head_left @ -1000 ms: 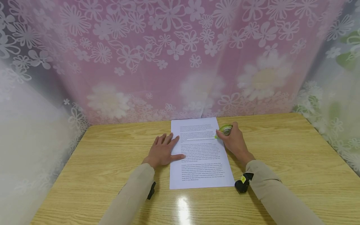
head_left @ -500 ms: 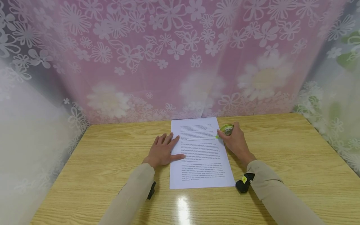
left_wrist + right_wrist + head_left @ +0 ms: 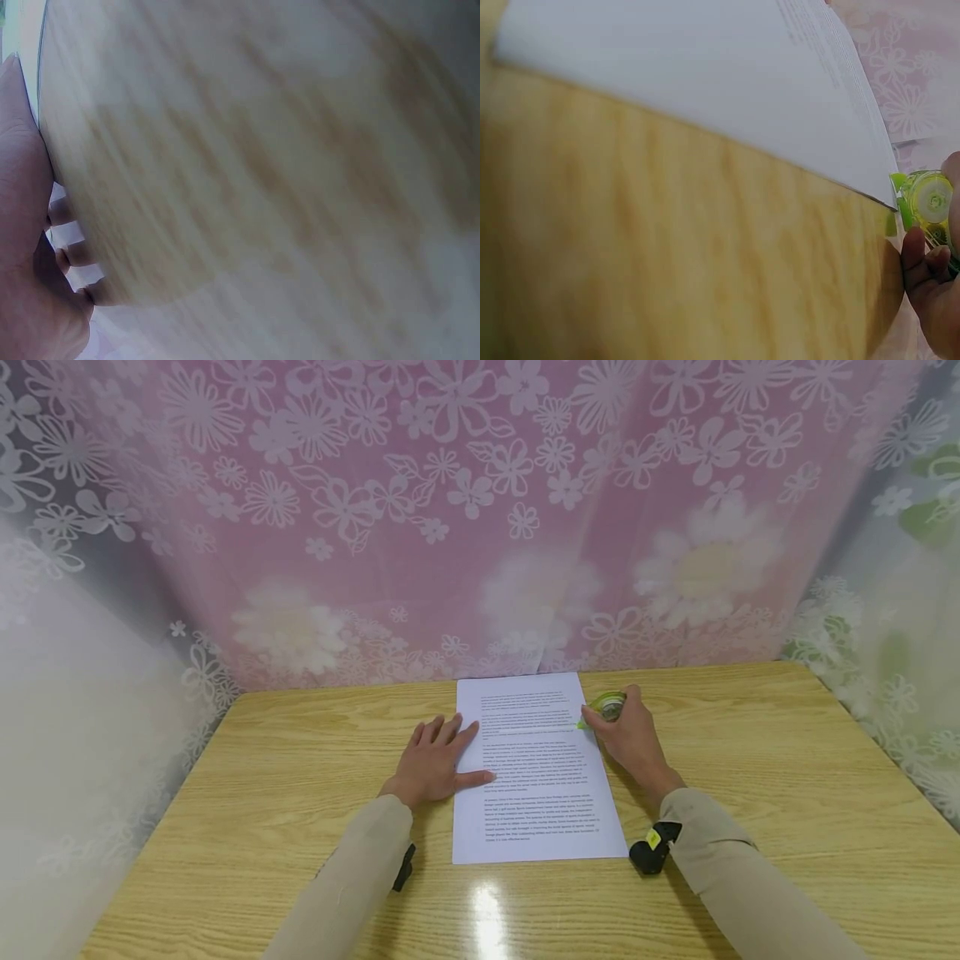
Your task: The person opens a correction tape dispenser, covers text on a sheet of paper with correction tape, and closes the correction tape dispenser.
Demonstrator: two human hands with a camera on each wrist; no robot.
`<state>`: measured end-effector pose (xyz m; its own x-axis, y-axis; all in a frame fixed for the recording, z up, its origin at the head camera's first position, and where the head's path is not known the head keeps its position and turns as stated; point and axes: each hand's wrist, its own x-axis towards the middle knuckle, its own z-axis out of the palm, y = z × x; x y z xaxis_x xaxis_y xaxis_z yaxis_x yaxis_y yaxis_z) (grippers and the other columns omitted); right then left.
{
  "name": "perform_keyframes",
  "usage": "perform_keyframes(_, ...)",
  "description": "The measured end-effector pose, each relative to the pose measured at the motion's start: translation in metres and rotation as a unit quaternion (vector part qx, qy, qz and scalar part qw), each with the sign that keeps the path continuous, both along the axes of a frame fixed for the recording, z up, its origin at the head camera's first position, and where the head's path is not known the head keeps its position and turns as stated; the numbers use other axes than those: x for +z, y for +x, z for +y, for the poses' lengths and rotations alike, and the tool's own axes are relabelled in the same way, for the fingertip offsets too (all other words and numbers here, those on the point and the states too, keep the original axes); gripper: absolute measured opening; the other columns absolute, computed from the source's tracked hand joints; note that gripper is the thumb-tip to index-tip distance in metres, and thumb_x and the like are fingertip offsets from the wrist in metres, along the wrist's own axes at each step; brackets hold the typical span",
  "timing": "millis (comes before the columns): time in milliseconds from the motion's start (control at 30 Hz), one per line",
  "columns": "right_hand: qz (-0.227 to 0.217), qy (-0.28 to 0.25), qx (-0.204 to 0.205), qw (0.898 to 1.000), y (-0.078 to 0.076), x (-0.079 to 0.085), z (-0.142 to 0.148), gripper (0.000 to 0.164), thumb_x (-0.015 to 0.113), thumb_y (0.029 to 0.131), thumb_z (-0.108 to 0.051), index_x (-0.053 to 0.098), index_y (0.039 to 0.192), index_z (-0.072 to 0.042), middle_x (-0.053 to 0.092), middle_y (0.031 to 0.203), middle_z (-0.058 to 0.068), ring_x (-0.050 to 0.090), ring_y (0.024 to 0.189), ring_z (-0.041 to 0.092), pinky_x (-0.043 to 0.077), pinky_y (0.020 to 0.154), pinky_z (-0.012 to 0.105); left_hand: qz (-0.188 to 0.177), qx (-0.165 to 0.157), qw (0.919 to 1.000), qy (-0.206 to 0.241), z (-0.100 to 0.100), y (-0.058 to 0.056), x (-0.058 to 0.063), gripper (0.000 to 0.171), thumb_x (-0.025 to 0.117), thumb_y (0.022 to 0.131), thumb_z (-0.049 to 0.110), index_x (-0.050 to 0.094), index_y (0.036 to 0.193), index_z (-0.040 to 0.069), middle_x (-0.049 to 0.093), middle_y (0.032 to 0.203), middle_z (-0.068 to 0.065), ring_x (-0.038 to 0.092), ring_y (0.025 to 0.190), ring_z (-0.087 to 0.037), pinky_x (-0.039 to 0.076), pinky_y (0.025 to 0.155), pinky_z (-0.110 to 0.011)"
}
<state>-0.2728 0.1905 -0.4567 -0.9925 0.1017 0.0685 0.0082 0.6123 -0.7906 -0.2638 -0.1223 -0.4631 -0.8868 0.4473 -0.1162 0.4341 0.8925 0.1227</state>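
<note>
Lying flat on the wooden table [image 3: 750, 793], the printed sheet [image 3: 536, 777], long edges running away toward the flowered curtain [image 3: 480, 510], far edge almost reaching it. Resting on the sheet's left margin, about halfway up, the left hand [image 3: 435, 764]: fingers straight and spread, palm down, thumb stretched across onto the text, nothing being grasped, just pressing the paper flat. In the left wrist view, only the hand's edge [image 3: 30, 247] showing beside a blurred stretch of wood grain, so nothing more to tell from there.

Over at the sheet's right edge, near the top, the right hand [image 3: 630, 739] curling round a small green correction-tape roller [image 3: 603, 705], fingers and thumb pinching it, grip closed on it. Touching down right at the sheet's right margin, the roller's green tip, level with the upper paragraphs. In the right wrist view, showing clearly, the roller [image 3: 928, 201]: translucent green body with a round wheel inside, sitting just at the sheet's corner edge [image 3: 705, 82], fingertips [image 3: 922, 259] wrapped below it.

Reaching in from below the sheet's near edge, both sleeves in beige. Showing beside the sheet's lower right corner, a small black device with a yellow mark [image 3: 652, 846], strapped at the right wrist; another black piece [image 3: 403, 867] peeking out under the left sleeve, just left of the sheet's lower left corner. Gleaming on the table just below the sheet's near edge, a bright patch of reflected light [image 3: 487, 910].
</note>
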Motion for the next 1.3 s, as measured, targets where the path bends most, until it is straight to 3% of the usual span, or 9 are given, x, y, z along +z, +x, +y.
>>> perform_keyframes(167, -0.004, -0.018, -0.011, 1.000, 0.000, -0.003, 0.002, 0.072, 0.062, 0.091, -0.043, 0.028, 0.130, 0.007, 0.053, 0.106, 0.025, 0.057, 0.090, 0.034, 0.047, 0.074, 0.040, -0.004, 0.000, 1.0000, -0.004, 0.000, 0.002, 0.005, 0.089, 0.040, 0.084, 0.076, 0.018, 0.154, 0.025, 0.014, 0.158, -0.007, 0.011, 0.143, -0.034, 0.007, 0.113, -0.052)
perform_keyframes(267, -0.012, -0.073, -0.036, 0.997, -0.001, -0.006, 0.008, 0.077, 0.058, 0.090, -0.051, 0.028, 0.134, 0.005, 0.053, 0.109, 0.022, 0.059, 0.088, 0.029, 0.050, 0.075, 0.034, -0.005, -0.002, 1.0000, -0.005, 0.001, 0.003, 0.009, 0.090, 0.041, 0.085, 0.076, 0.018, 0.155, 0.023, 0.015, 0.158, -0.007, 0.012, 0.143, -0.034, 0.009, 0.112, -0.052)
perform_keyframes(467, -0.016, -0.207, -0.055, 0.977, -0.003, -0.009, 0.017, 0.078, 0.057, 0.089, -0.054, 0.029, 0.133, 0.004, 0.054, 0.109, 0.018, 0.064, 0.070, 0.011, 0.054, 0.069, 0.021, 0.003, -0.004, 1.0000, -0.003, 0.001, 0.002, 0.004, 0.092, 0.038, 0.084, 0.078, 0.016, 0.155, 0.023, 0.014, 0.158, -0.006, 0.012, 0.143, -0.034, 0.009, 0.112, -0.052)
perform_keyframes(800, -0.018, -0.287, -0.090, 0.954, -0.004, 0.003, -0.004, 0.071, 0.065, 0.086, -0.049, 0.033, 0.126, 0.000, 0.053, 0.098, 0.010, 0.061, 0.057, 0.009, 0.054, 0.062, 0.023, 0.003, -0.002, 1.0000, 0.000, 0.000, 0.001, 0.002, 0.091, 0.039, 0.084, 0.077, 0.017, 0.155, 0.023, 0.014, 0.158, -0.006, 0.012, 0.143, -0.034, 0.009, 0.112, -0.052)
perform_keyframes(1067, -0.016, -0.252, -0.038, 0.967, -0.005, 0.015, -0.059, 0.065, 0.073, 0.081, -0.048, 0.041, 0.118, -0.004, 0.056, 0.099, 0.012, 0.066, 0.062, 0.029, 0.056, 0.064, 0.033, 0.004, 0.002, 0.9999, -0.016, 0.000, 0.004, 0.008, 0.090, 0.039, 0.085, 0.076, 0.018, 0.154, 0.023, 0.014, 0.158, -0.006, 0.013, 0.143, -0.033, 0.010, 0.113, -0.051)
perform_keyframes(1300, -0.010, -0.254, 0.002, 0.967, -0.007, 0.007, -0.110, 0.057, 0.076, 0.081, -0.040, 0.046, 0.114, -0.006, 0.062, 0.094, 0.013, 0.065, 0.058, 0.028, 0.056, 0.059, 0.035, 0.011, 0.002, 0.9998, -0.016, 0.001, 0.002, 0.006, 0.090, 0.041, 0.084, 0.076, 0.020, 0.154, 0.023, 0.015, 0.158, -0.005, 0.014, 0.142, -0.033, 0.012, 0.112, -0.052)
